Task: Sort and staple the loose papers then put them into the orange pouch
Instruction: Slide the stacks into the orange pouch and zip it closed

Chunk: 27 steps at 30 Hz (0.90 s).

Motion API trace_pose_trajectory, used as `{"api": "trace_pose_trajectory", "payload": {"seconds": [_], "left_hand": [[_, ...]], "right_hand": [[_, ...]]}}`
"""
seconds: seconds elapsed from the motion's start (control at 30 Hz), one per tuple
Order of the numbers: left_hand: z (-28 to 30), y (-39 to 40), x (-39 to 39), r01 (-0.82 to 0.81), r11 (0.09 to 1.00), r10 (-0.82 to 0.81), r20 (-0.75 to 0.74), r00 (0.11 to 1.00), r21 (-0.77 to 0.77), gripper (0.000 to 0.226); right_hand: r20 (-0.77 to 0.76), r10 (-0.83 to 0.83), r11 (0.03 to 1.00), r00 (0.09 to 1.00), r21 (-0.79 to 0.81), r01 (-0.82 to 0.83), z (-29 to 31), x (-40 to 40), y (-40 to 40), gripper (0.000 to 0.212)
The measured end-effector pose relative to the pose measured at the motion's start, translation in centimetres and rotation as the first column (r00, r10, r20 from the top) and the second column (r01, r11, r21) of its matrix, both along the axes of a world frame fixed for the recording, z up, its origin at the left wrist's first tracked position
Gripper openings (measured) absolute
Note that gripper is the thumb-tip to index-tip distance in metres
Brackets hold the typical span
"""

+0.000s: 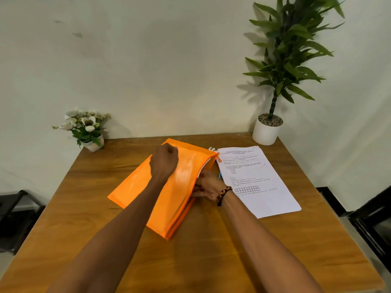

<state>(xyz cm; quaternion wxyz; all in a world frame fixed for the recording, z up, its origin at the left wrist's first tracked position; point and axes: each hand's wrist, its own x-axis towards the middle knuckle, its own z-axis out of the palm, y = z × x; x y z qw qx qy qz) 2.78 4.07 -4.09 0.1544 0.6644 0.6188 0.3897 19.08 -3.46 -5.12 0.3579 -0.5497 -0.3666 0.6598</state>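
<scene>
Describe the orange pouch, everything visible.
The orange pouch is a flat, glossy, plastic-looking document envelope lying diagonally on the wooden table. Its opening runs along the right edge, with an orange zipper pull at the far corner. The left hand holds the upper flap raised; the right hand is at the opening, where white paper edges show inside. A printed sheet lies just right of it.

Both hands (164, 163) at orange pouch (135, 187)
</scene>
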Motion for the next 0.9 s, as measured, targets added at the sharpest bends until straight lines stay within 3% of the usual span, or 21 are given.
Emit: {"api": "trace_pose_trajectory", "payload": {"seconds": [0.1,0.2,0.33,0.43,0.53,0.9], "left_hand": [[-1.7,2.1,-3.7,-0.139,0.962,0.099,-0.174,0.98,-0.234,0.04],[-3.4,2.6,-6.9,-0.259,0.867,0.131,-0.307,0.943,-0.425,0.055],[-4.2,2.2,-9.0,-0.31,0.873,0.135,-0.425,0.895,-0.375,0.051],[-3.5,2.3,-9.1,-0.29,0.876,0.1,-0.442,0.891,-0.385,0.046],[-3.0,2.1,-9.1,-0.28,0.873,0.095,-0.425,0.9,-0.399,0.044],[-2.6,0.6,-7.8,-0.345,0.876,0.17,-0.455,0.874,-0.337,0.045]], "right_hand": [[0.233,-0.09,0.996,0.968,0.044,0.082,-0.6,-0.2,0.2,0.021],[0.224,-0.11,0.994,0.968,0.037,0.104,-0.8,-0.4,0.3,0.021],[0.089,-0.116,0.993,0.989,-0.025,0.119,-1.3,-0.6,0.6,0.013],[0.093,-0.148,0.988,0.985,-0.018,0.15,-1.9,-1.1,1.1,0.019],[0.161,-0.19,0.982,0.969,0.039,0.186,-2.3,-1.8,1.7,0.029],[0.497,-0.3,0.95,0.815,0.238,0.204,-2.5,-1.4,2.1,0.03]]}}
